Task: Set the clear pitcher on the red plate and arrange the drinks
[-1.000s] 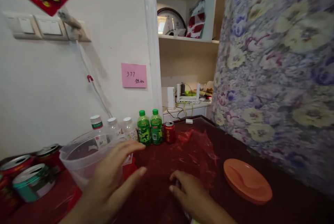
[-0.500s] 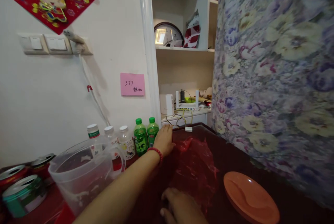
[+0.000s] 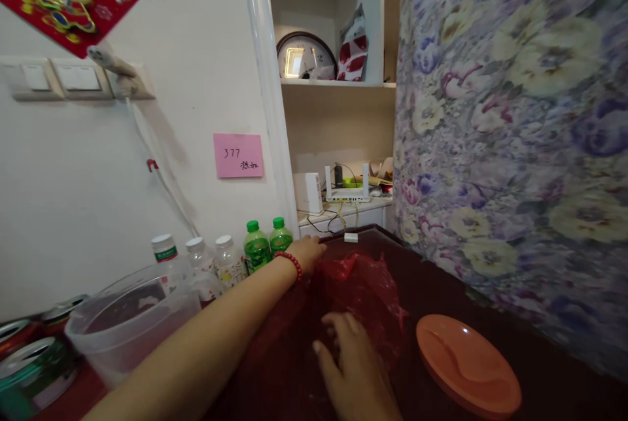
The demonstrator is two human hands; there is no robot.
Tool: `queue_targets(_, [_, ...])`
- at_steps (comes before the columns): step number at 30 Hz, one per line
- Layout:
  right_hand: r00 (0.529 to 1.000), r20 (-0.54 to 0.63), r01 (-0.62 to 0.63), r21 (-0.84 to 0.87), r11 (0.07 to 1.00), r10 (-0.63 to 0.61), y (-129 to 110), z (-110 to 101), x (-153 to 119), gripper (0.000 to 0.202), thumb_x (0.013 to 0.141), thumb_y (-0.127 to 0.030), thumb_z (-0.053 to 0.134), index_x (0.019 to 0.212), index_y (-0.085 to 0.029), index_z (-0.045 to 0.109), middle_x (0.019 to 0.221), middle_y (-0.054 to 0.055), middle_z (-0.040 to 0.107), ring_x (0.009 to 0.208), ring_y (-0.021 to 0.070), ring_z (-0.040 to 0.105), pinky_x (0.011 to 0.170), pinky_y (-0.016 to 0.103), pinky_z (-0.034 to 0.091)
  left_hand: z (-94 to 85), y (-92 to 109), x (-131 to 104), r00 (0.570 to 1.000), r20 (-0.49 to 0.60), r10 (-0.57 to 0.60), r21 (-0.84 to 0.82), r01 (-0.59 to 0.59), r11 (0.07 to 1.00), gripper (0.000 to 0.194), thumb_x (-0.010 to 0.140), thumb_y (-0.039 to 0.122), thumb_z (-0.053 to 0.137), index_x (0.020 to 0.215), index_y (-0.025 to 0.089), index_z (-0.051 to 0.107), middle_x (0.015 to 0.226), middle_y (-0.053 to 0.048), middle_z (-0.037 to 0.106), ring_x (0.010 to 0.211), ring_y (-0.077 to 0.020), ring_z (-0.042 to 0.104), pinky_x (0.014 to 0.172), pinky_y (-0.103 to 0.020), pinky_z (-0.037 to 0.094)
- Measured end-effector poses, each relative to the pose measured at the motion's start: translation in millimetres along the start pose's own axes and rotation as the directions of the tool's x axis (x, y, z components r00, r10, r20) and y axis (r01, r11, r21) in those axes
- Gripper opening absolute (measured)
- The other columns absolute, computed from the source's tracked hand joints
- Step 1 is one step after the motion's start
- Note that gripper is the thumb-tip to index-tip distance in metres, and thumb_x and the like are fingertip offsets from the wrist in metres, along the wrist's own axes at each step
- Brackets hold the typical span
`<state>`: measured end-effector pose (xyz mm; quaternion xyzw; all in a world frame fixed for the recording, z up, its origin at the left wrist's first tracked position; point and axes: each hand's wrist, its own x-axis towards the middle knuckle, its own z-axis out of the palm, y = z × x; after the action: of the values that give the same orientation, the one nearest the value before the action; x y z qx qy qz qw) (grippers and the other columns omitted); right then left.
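Hands at a dark red tabletop point(image 3: 441, 284), seen from the head camera. The left hand point(image 3: 308, 253), with a red bead bracelet point(image 3: 290, 262) at its wrist, lay just above the middle of the frame, stretched to the far edge of a crumpled red translucent plastic bag point(image 3: 366, 297); its fingers were curled at the bag's rim, and whether they pinched the plastic or something behind it cannot be told. Half a second earlier this hand had covered the spot where a red drink can stood one second ago; the can was no longer visible, and the hand sat slightly lower against the bag. The right hand point(image 3: 350, 365), at lower centre, rested palm down on the near part of the bag with fingers loosely spread and slightly bent, gripping nothing; it had moved forward onto the bag since the earlier frame. Two green plastic bottles with green caps point(image 3: 267, 246) stood just left of the left hand, beside three clear bottles with white caps point(image 3: 196, 261). A clear plastic bucket point(image 3: 132, 323) stood at lower left, behind the left forearm. An orange oval plastic plate point(image 3: 466, 362) lay at lower right, apart from the bag. A pink sticky note point(image 3: 238, 155) hung on the white wall above the bottles.
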<state>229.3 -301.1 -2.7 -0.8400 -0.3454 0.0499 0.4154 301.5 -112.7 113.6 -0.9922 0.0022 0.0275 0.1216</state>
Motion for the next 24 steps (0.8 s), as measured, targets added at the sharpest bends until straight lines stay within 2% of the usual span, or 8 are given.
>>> queue_targets(2, [0.993,-0.116,-0.014,0.057,0.998,0.021,4,-1,2,0.049,0.096,-0.032,0.049,0.143,-0.019,0.052,0.15,0.016,0.054,0.141,0.0322,0.048,0.118,0.045,0.037,-10.4,5,-25,0.999,0.012,0.047,-0.007,-0.047,0.999,0.062,0.066,0.012,0.095,0.124,0.019,0.071,0.127,-0.016,0.068,0.12,-0.0367,0.067,0.1,-0.044,0.058])
queue_targets(6, [0.962,-0.261,0.025,0.373,0.928,0.079,10,9,7,0.079,0.08,-0.036,0.065,0.153,-0.016,0.041,0.162,0.017,0.043,0.151,0.0337,0.037,0.126,0.05,0.026,-32.9,15,-84,0.991,0.019,0.131,-0.1,-0.128,0.987,0.065,0.068,0.027,0.095,0.127,0.021,0.069,0.125,-0.013,0.067,0.114,-0.0345,0.068,0.098,-0.041,0.058])
queue_targets(10, [0.991,-0.133,0.041,0.512,0.858,0.032,13,31,4,0.092,0.068,-0.034,0.075,0.152,-0.016,0.044,0.156,0.018,0.053,0.146,0.0332,0.049,0.123,0.048,0.036,-45.0,19,-137,0.982,-0.008,0.191,-0.338,-0.182,0.923,0.072,0.065,0.029,0.096,0.131,0.023,0.068,0.129,-0.012,0.066,0.12,-0.0356,0.065,0.102,-0.045,0.055])
queue_targets(14, [0.998,-0.015,0.055,0.565,0.823,-0.057,14,40,-3,0.074,0.063,-0.031,0.08,0.134,-0.021,0.062,0.139,0.015,0.069,0.129,0.0345,0.065,0.112,0.046,0.05,-25.1,19,-173,0.996,-0.073,0.042,-0.605,-0.077,0.793,0.108,0.058,0.023,0.097,0.155,0.027,0.049,0.149,-0.015,0.058,0.138,-0.0405,0.054,0.118,-0.055,0.042])
queue_targets(16, [0.998,-0.001,0.048,0.566,0.823,-0.058,16,38,-4,0.072,0.064,-0.033,0.082,0.133,-0.021,0.063,0.136,0.016,0.071,0.126,0.0366,0.067,0.109,0.048,0.052,-1.7,22,-186,0.979,-0.124,-0.162,-0.809,-0.005,0.588,0.125,0.055,0.02,0.098,0.163,0.028,0.035,0.158,-0.017,0.05,0.145,-0.0398,0.048,0.124,-0.056,0.035])
queue_targets(18, [0.998,0.002,0.047,0.563,0.825,-0.058,18,36,-3,0.073,0.065,-0.036,0.083,0.134,-0.02,0.064,0.137,0.017,0.07,0.126,0.0382,0.067,0.109,0.05,0.053,26.0,29,-195,0.924,-0.11,-0.366,-0.968,-0.016,0.251,0.135,0.05,0.019,0.099,0.164,0.026,0.027,0.153,-0.018,0.053,0.141,-0.0387,0.052,0.123,-0.055,0.037])
queue_targets(20, [0.997,0.008,0.058,0.556,0.829,-0.075,19,35,-3,0.074,0.065,-0.041,0.086,0.134,-0.02,0.065,0.137,0.017,0.07,0.126,0.0384,0.067,0.109,0.048,0.053,52.5,39,-202,0.923,-0.093,-0.374,-0.992,-0.12,-0.049,0.129,0.051,0.026,0.101,0.16,0.024,0.033,0.15,-0.018,0.055,0.138,-0.0387,0.055,0.121,-0.054,0.04])
queue_targets(24, [0.989,0.037,0.095,0.592,0.801,-0.144,18,43,-8,0.077,0.068,-0.057,0.087,0.132,-0.02,0.067,0.13,0.017,0.074,0.121,0.0366,0.07,0.105,0.043,0.055,85.5,61,-209,0.932,-0.188,-0.31,-0.912,-0.283,-0.297,0.095,0.058,0.044,0.102,0.139,0.021,0.057,0.139,-0.016,0.065,0.134,-0.0388,0.059,0.116,-0.051,0.045])
